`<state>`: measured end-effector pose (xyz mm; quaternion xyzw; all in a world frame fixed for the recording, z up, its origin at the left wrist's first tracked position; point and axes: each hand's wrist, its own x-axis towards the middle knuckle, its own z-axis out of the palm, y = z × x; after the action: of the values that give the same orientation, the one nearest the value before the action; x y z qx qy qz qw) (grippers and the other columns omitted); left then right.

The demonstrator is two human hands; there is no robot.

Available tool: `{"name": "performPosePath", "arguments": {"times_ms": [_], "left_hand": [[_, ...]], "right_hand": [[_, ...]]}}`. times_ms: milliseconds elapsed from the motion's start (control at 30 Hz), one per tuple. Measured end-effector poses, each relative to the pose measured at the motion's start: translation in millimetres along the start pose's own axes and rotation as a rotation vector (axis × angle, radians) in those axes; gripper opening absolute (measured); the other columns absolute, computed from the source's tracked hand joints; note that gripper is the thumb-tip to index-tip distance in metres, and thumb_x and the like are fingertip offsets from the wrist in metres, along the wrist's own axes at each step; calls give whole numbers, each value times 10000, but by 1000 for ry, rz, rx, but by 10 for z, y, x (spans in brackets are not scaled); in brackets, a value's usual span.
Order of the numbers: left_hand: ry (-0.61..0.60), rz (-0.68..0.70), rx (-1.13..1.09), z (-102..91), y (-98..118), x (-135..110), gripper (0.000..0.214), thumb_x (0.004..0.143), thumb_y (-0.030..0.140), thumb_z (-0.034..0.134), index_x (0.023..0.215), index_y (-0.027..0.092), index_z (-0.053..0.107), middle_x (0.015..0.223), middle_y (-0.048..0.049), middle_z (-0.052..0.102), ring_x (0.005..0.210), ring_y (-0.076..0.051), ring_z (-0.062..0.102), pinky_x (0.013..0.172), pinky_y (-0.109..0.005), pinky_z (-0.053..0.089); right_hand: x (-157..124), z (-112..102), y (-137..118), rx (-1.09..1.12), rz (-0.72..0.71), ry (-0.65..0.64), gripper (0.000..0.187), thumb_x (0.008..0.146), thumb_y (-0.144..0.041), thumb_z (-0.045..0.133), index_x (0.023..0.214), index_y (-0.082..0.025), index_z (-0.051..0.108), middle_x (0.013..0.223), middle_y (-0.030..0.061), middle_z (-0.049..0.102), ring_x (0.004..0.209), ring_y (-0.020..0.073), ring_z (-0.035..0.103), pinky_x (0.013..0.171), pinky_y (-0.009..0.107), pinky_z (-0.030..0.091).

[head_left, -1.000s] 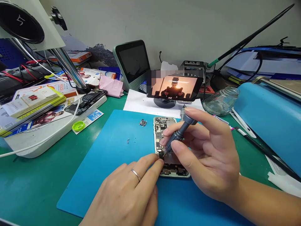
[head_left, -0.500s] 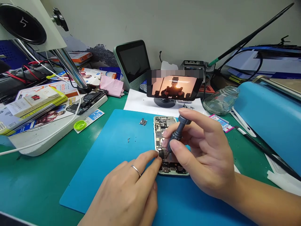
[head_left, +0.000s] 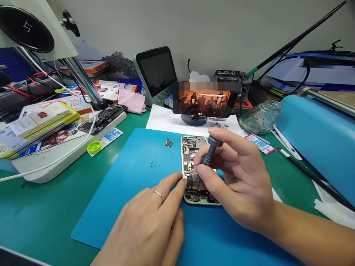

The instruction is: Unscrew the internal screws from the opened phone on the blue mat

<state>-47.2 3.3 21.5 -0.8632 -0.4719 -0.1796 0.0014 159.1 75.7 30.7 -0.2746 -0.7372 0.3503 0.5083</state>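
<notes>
An opened phone [head_left: 187,158], its circuit boards and battery area exposed, lies on the blue mat [head_left: 122,177]. With fingers stretched out, my left hand [head_left: 151,214] rests its fingertips against the phone's left edge. My right hand [head_left: 241,181] grips a dark grey screwdriver [head_left: 212,148], index finger on its end cap and thumb on its shaft. The screwdriver leans, its tip down over the lower middle of the phone; whether it touches is unclear. Left of the phone sit a small dark module [head_left: 168,142] and tiny metal bits [head_left: 151,163].
Behind the mat, a phone playing video [head_left: 205,101] stands beside a smart display [head_left: 156,72]. To the right are a glass jar [head_left: 260,118] and a blue case [head_left: 318,144]. On the left, a microscope post [head_left: 83,81] rises near boxes and a green cap [head_left: 94,147].
The phone and my left fingertips have shifted slightly left and up. The screwdriver stands a little more upright in my right hand. The video picture differs.
</notes>
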Motion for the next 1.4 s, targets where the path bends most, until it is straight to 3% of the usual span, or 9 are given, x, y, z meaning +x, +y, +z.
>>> {"name": "performPosePath", "arguments": {"times_ms": [333,567,933,1400], "left_hand": [[-14,9,-13,17,-23,-6,509,1058,202,464,1567,178,484,1561,-130,606,1125,-192,780,856,-286,672],[40,126,68,138,-122,-60,537,1023,158,494,1557,204,527,1525,-148,635,1016,-202,809,767,-274,672],[10,150,143,212,-153,-82,624,979,127,497,1583,282,523,1557,-168,599,927,-217,819,726,-310,679],[22,140,112,180,-127,-83,548,1016,155,506,1555,244,554,1555,-171,601,1053,-230,805,769,-299,677]], "right_hand": [[-1,-1,-12,38,-5,-40,621,1001,-37,592,1476,-424,489,1031,5,647,838,152,644,663,273,612],[-12,-4,-1,-44,-60,-27,621,993,-35,600,1503,-364,470,1069,40,671,860,169,688,715,316,637],[-15,-9,25,-10,-29,-30,660,994,-17,574,1519,-396,445,1035,25,648,789,156,648,605,279,608],[-20,-1,25,-16,-22,-34,648,1001,-35,576,1519,-406,455,1037,22,651,803,152,648,623,272,600]]}}
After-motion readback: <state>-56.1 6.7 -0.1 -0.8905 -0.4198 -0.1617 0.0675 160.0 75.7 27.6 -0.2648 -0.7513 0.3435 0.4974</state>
